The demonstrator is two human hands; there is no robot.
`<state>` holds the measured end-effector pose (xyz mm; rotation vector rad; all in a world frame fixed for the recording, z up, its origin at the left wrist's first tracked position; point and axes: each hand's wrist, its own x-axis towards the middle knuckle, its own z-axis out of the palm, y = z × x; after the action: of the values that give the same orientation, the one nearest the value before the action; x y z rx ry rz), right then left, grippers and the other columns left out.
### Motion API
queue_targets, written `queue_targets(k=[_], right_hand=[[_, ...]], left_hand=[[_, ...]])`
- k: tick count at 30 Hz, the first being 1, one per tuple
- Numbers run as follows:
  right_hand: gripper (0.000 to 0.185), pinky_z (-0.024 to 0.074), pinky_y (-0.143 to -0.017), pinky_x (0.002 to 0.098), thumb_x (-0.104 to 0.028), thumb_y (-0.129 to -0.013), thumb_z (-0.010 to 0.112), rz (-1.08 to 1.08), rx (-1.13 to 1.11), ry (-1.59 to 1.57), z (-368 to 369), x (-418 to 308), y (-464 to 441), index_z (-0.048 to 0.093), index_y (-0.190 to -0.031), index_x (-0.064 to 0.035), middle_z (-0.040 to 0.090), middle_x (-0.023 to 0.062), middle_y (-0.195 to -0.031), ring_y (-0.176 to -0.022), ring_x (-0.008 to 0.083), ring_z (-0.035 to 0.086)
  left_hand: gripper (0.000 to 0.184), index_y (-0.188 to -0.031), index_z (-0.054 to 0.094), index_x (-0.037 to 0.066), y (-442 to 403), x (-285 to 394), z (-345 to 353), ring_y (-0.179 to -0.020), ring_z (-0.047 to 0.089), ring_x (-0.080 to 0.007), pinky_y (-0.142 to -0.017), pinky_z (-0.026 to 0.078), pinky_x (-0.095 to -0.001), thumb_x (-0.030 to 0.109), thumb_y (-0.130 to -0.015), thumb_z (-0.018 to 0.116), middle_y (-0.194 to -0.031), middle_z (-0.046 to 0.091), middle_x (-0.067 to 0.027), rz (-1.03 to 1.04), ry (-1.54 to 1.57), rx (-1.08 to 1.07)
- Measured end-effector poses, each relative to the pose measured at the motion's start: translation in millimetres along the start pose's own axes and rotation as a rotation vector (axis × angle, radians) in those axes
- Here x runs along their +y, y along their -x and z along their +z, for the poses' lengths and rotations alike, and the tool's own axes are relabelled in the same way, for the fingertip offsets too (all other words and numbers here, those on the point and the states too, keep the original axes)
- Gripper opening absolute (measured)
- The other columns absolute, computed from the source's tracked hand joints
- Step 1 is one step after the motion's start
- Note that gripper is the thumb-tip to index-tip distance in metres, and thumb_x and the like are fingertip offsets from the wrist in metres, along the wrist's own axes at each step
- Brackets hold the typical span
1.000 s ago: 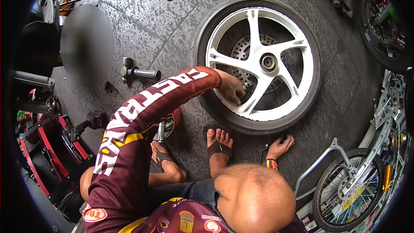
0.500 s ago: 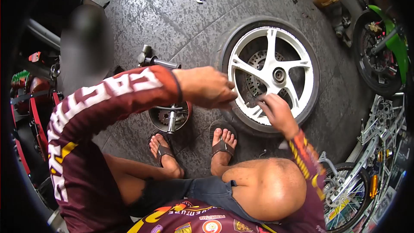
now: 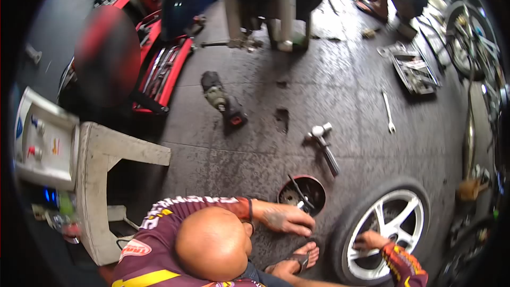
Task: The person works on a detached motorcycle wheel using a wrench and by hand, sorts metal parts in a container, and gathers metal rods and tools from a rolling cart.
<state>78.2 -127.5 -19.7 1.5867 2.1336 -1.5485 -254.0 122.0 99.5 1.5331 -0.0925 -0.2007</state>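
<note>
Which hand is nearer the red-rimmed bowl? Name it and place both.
Left. The left hand is just below the bowl in the view; the right hand is farther off, lower right, at the white-spoked wheel.

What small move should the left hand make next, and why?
Probably reach slightly forward into the red-rimmed bowl: the left hand is close beside it, and a shiny metal piece shows inside, while the right hand is at the wheel.
</note>
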Motion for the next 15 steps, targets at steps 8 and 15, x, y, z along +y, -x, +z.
queue_targets(k=[8,15], right_hand=[[0.031,0.0508,-0.069,0.0396,-0.036,-0.084,0.061,0.230,-0.037,-0.085,-6,-18,18,0.067,-0.097,-0.0082,0.066,0.0162,-0.082,-0.076,0.0342,0.064],[0.039,0.0509,-0.075,0.0401,-0.038,-0.080,0.065,0.256,-0.028,-0.066,-1,-10,9,0.065,-0.100,-0.0047,0.066,0.0200,-0.086,-0.083,0.0368,0.063]], left_hand=[[0.033,-0.101,0.054,-0.002,-6,-16,-2,-0.089,0.055,-0.0226,-0.079,0.042,-0.0362,0.030,-0.097,0.046,-0.089,0.057,-0.0127,-0.004,0.044,-0.084],[0.040,-0.092,0.053,-0.002,-6,-24,1,-0.078,0.055,-0.0244,-0.072,0.042,-0.0368,0.036,-0.098,0.042,-0.079,0.057,-0.0138,0.078,0.129,-0.033]])
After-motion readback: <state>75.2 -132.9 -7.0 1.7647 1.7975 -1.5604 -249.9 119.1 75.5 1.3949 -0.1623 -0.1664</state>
